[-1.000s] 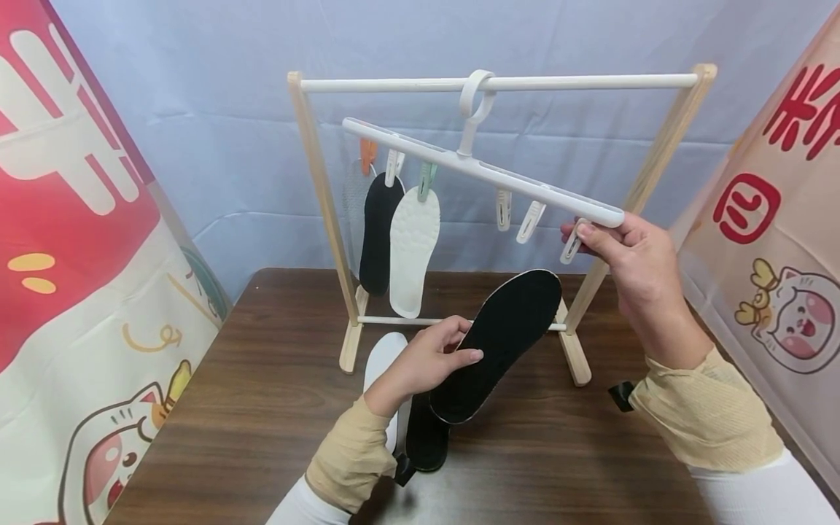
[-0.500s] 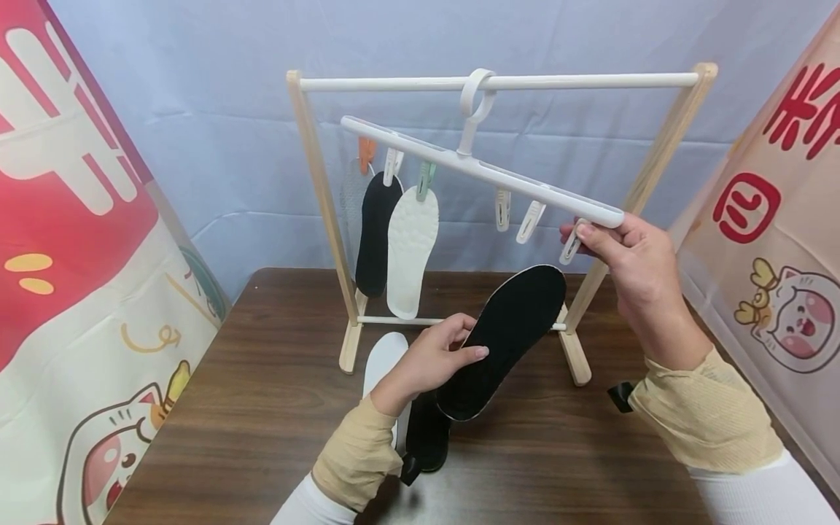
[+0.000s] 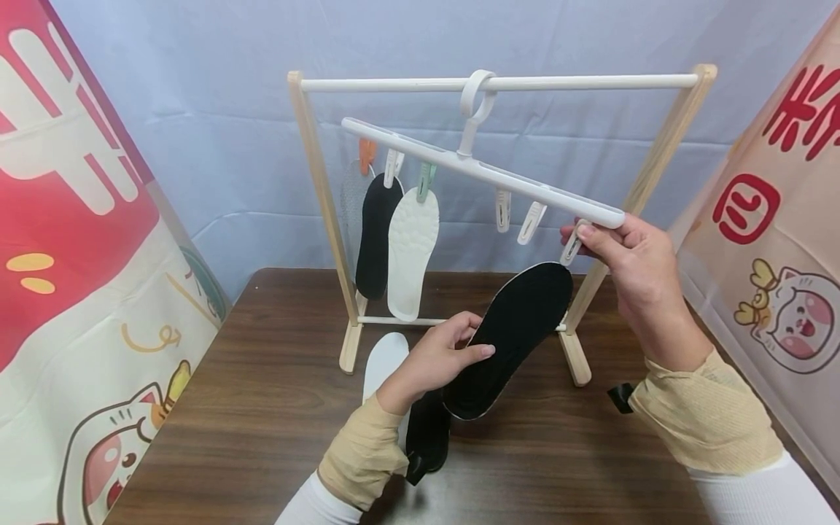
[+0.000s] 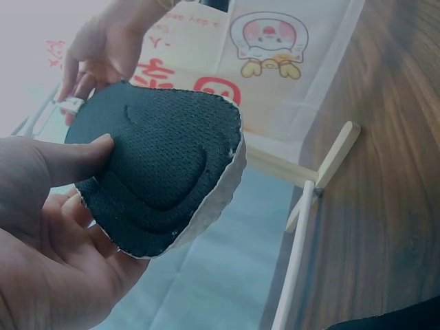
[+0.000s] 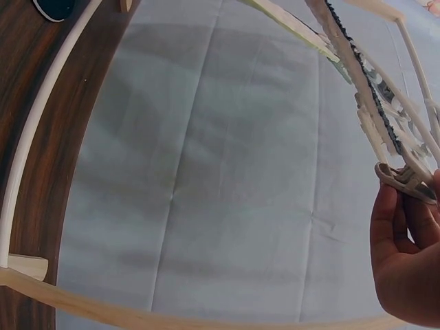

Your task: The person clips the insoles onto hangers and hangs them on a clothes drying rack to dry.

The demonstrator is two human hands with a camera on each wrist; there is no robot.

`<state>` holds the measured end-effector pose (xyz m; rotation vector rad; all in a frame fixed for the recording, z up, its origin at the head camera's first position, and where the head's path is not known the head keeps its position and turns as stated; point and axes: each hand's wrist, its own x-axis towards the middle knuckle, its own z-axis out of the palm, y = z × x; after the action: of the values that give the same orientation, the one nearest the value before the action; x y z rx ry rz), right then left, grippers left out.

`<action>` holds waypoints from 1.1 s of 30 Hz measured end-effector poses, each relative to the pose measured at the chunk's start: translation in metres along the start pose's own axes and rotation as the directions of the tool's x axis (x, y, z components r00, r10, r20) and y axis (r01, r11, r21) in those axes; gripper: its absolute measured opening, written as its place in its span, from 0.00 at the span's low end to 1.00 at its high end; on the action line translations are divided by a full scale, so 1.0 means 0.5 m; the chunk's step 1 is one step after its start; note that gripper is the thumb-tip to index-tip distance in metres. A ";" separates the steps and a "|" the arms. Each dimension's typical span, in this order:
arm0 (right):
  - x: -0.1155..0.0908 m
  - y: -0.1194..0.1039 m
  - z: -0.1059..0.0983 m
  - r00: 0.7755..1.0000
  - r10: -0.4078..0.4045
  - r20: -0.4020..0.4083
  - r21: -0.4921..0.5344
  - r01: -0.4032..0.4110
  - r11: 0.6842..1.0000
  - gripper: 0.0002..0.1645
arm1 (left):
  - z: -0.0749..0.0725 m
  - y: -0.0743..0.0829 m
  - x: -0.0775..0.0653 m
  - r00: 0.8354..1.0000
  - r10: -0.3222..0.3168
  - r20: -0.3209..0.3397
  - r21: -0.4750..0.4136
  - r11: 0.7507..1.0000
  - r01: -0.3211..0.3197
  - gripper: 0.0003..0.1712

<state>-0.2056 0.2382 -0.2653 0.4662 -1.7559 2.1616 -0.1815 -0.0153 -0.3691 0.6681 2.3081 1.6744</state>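
My left hand (image 3: 436,359) grips a black insole (image 3: 518,332), thumb on its dark face and fingers behind. A pale edge shows along the insole (image 4: 158,151) in the left wrist view. My right hand (image 3: 633,259) pinches a white clothespin (image 3: 572,244) at the low right end of a white clip hanger (image 3: 505,175). The insole's upper tip is right at the clothespin's lower end. In the right wrist view the clothespin (image 5: 405,182) is between thumb and fingers, with the insole's edge beside its mouth. The hanger tilts down to the right.
A black insole (image 3: 375,240) and a white insole (image 3: 412,255) hang from clips on the left, with a grey one (image 3: 352,204) behind. The hanger hooks over a wood-and-white rack (image 3: 577,82). White (image 3: 386,357) and black (image 3: 428,430) insoles lie on the brown table (image 3: 262,408).
My left hand has brought the insole up and to the right, its tip now at the clothespin. The right hand stays in place, pinching the clothespin.
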 end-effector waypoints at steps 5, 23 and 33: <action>0.001 0.000 0.001 1.000 -0.008 -0.003 0.007 0.008 1.000 0.06 | 0.001 -0.002 0.002 1.000 0.004 0.002 -0.013 1.000 -0.004 0.13; -0.003 -0.001 0.001 1.000 0.007 0.002 0.004 -0.007 1.000 0.07 | 0.004 -0.001 0.004 1.000 -0.002 0.010 -0.046 0.999 0.003 0.13; -0.005 -0.003 0.000 1.000 0.025 -0.001 -0.011 -0.026 1.000 0.08 | 0.009 0.004 0.009 1.000 0.023 0.014 -0.056 0.998 -0.022 0.13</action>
<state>-0.2025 0.2384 -0.2652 0.4419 -1.7813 2.1681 -0.1834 -0.0089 -0.3683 0.6943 2.2429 1.7314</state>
